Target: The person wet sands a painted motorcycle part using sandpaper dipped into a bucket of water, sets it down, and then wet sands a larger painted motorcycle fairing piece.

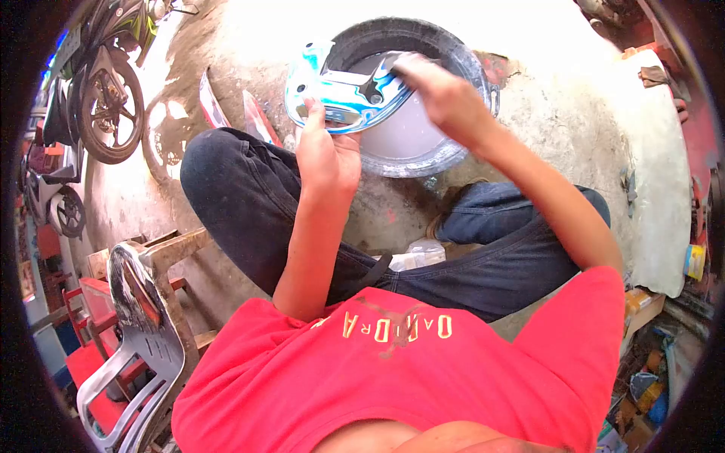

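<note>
A glossy blue-and-white plastic panel (pixel 343 92), curved and with holes in it, is held over a round black tub (pixel 476 72). My left hand (pixel 326 155) grips its lower left edge, thumb on top and fingers underneath. At the panel's upper right end is my right hand (pixel 445 94), its curled fingers smeared by motion. Something dark shows at those fingertips, but I cannot make out what it is. Cloudy greyish water (pixel 415 132) lies in the tub below the panel.
Two red-and-white panel pieces (pixel 214 98) rest on the concrete floor left of the tub. A motorcycle wheel (pixel 112 106) stands at upper left, a grey plastic chair (pixel 147 332) at lower left. A long pale panel (pixel 657 181) lies at right. A translucent bag (pixel 423 255) sits between my legs.
</note>
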The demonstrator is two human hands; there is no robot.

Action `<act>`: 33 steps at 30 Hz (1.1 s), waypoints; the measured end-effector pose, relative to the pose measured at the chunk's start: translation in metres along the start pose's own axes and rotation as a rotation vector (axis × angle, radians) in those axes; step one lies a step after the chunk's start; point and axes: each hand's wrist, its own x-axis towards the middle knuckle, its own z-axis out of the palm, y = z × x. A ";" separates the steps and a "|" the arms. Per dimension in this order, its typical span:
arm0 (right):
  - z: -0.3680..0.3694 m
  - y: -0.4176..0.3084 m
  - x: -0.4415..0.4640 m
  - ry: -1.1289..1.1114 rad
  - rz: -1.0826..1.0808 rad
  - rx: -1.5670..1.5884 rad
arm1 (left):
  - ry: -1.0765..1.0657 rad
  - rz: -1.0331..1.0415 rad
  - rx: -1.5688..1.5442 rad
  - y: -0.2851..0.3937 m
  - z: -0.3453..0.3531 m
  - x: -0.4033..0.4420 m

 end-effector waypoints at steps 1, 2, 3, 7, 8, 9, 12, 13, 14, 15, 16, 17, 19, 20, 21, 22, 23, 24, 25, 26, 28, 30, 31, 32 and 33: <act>-0.009 0.004 0.003 -0.129 0.270 0.077 | 0.021 0.007 0.015 0.001 0.004 -0.003; 0.000 0.006 -0.004 -0.050 0.128 -0.013 | 0.042 0.012 0.029 0.002 0.008 -0.005; 0.011 0.005 -0.007 0.029 -0.024 -0.104 | 0.060 0.025 0.039 0.002 0.011 -0.005; 0.004 -0.041 -0.012 -0.036 -0.248 0.039 | 0.041 0.034 0.044 0.004 0.004 0.000; 0.002 -0.027 -0.010 -0.038 -0.139 0.038 | 0.043 0.030 0.028 0.002 0.000 0.001; 0.000 -0.007 -0.005 -0.041 -0.034 0.034 | 0.043 0.028 0.007 0.000 -0.001 0.002; -0.006 -0.002 0.000 -0.060 0.060 0.013 | 0.048 0.040 0.049 0.005 0.011 -0.006; 0.002 -0.017 -0.004 -0.011 -0.051 -0.023 | 0.059 0.055 0.068 0.005 0.013 -0.008; 0.006 -0.034 -0.009 -0.028 -0.146 -0.022 | 0.030 0.034 0.054 0.004 0.007 -0.005; 0.004 -0.052 -0.013 -0.044 -0.190 -0.038 | -0.004 0.014 0.044 0.005 0.001 0.001; 0.005 -0.047 -0.010 -0.028 -0.229 -0.029 | -0.038 -0.006 0.036 0.006 -0.004 0.004; 0.004 -0.036 -0.009 -0.016 -0.262 -0.019 | -0.016 0.012 0.041 0.004 -0.008 0.003; -0.003 -0.004 0.000 -0.035 -0.058 -0.058 | 0.015 0.044 0.043 0.004 0.008 -0.004; 0.001 0.012 0.000 -0.030 0.048 -0.071 | 0.025 0.041 0.052 0.003 0.008 -0.005; 0.003 0.008 -0.005 -0.011 -0.015 -0.084 | 0.036 0.035 0.062 0.003 0.007 -0.007; 0.006 -0.002 -0.006 0.011 -0.085 -0.101 | 0.042 0.035 0.069 0.003 0.007 -0.004; 0.009 -0.014 -0.008 0.028 -0.157 -0.112 | 0.018 0.032 0.060 0.002 0.004 -0.001; 0.009 -0.035 -0.011 0.005 -0.205 -0.087 | 0.000 0.027 0.057 0.001 -0.004 0.001; 0.008 -0.050 -0.013 -0.010 -0.227 -0.076 | -0.026 0.025 0.057 0.003 -0.006 0.004; 0.006 -0.043 -0.010 -0.008 -0.263 -0.091 | -0.017 0.020 0.056 0.004 -0.005 0.004; 0.000 -0.012 -0.006 -0.021 -0.185 -0.110 | 0.006 0.003 0.048 0.005 0.002 -0.003; -0.008 0.006 0.001 -0.082 0.035 -0.096 | 0.030 0.017 0.034 0.005 0.004 -0.006; -0.007 0.000 0.000 -0.067 -0.027 -0.109 | 0.037 0.026 0.026 0.006 0.007 -0.004; -0.003 -0.013 -0.006 -0.059 -0.095 -0.120 | 0.020 0.035 0.027 0.005 0.006 -0.001; 0.000 -0.030 -0.011 -0.055 -0.160 -0.125 | 0.011 0.043 0.030 0.005 0.001 0.001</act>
